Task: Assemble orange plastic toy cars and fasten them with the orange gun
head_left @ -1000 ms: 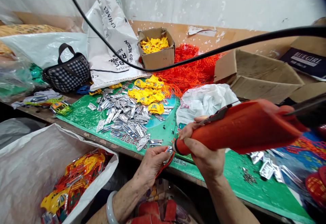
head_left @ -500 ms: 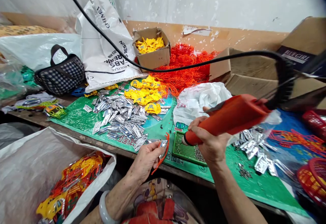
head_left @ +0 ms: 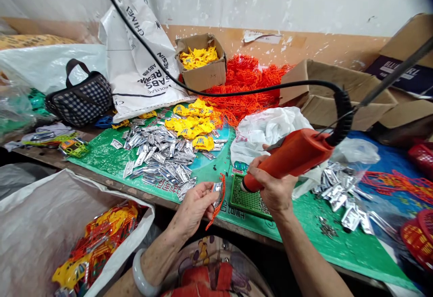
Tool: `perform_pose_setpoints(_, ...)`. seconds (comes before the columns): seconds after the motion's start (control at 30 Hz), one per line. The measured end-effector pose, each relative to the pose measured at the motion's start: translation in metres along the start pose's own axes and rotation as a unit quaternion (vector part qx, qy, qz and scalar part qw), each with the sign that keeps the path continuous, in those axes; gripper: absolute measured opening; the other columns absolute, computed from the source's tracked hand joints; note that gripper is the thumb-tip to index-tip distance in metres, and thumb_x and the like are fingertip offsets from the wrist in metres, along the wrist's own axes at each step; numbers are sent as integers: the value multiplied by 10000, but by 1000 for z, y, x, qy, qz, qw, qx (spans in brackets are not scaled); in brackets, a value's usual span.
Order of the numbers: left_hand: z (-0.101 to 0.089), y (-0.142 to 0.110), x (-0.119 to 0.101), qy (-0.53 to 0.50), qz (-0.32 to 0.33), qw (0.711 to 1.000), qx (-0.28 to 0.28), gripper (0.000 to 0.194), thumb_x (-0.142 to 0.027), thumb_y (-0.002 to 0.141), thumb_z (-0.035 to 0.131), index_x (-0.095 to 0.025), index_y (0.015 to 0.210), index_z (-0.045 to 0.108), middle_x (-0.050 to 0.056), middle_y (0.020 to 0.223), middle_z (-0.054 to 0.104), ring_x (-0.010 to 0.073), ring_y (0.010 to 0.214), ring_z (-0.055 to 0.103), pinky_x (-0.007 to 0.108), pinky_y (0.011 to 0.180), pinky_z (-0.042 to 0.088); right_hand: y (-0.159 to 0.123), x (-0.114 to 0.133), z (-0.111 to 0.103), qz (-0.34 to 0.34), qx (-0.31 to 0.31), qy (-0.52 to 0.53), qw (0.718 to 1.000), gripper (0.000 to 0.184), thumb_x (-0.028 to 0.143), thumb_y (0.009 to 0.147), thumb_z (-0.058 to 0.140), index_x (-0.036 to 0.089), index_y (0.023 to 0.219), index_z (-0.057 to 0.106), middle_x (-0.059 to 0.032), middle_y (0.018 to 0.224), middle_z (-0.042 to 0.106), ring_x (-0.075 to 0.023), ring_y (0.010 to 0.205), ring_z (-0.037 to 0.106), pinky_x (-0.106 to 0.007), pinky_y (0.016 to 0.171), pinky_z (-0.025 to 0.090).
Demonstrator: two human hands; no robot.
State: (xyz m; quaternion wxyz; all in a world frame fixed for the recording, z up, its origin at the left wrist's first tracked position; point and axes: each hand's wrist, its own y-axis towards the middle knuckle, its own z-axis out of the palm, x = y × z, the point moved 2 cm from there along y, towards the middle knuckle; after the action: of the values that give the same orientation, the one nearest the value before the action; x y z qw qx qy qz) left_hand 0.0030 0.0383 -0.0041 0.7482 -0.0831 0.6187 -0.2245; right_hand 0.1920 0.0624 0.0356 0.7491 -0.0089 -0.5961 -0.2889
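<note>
Now right hand (head_left: 274, 188) wraps orange powered driver (head_left: 291, 156), tip down on green perforated tray (head_left: 248, 201) at bench edge; left hand (head_left: 196, 207) pinches small orange-and-silver part (head_left: 219, 195) just beside tray, silver pieces (head_left: 162, 159) behind

Your right hand (head_left: 274, 189) grips an orange power tool (head_left: 291, 157) trailing a black cord (head_left: 237, 93); your left hand (head_left: 194, 207) pinches an orange-and-silver piece (head_left: 218, 195). Below sits a green perforated tray (head_left: 248, 200) on a green mat (head_left: 111, 157). You have silver pieces (head_left: 158, 155), yellow ones (head_left: 194, 123), an orange tangle (head_left: 248, 80), and a black-and-white checked bag (head_left: 81, 96).
</note>
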Motion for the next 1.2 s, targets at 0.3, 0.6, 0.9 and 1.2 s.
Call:
perform_pose_setpoints(0.3, 0, 2, -1, -20, -22, 999, 23, 461, -473, 689, 783, -148, 945, 581, -49, 621, 615, 64, 446, 533, 188, 452, 510, -5, 4, 4, 17, 11, -25, 999, 167, 127, 596, 759, 177, 698, 636, 23, 653, 643, -137, 564, 565, -305, 584, 486)
perform_pose_setpoints(0.6, -3, 7, -4, 59, 0, 998, 29, 356, -448, 714, 733, -144, 874, 639, -43, 584, 600, 86, 449, 544, 191, 440, 487, -2, 7, 3, 16, 7, -22, 1000, 145, 150, 601, 768, 171, 636, 629, 16, 636, 637, -139, 562, 564, -314, 578, 477)
perform_pose_setpoints(0.9, -1, -1, -19, 193, 75, 978, -20, 126, -300, 769, 615, -187, 720, 587, -91, 489, 463, 75, 394, 393, 190, 397, 283, 9, 64, 13, 4, 25, 88, 996, 436, 124, 609, 722, 213, 1024, 623, 48, 618, 631, -153, 548, 581, -325, 589, 502)
perform_pose_setpoints(1.2, 8, 4, -18, 187, 32, 981, 32, 138, -317, 729, 602, -197, 757, 540, -103, 511, 448, 100, 465, 439, 215, 474, 409, -23, 66, 33, 59, 115, 119, 984, 546, 145, 659, 733, 280, 1163, 569, 54, 697, 624, -149, 637, 583, -340, 679, 510)
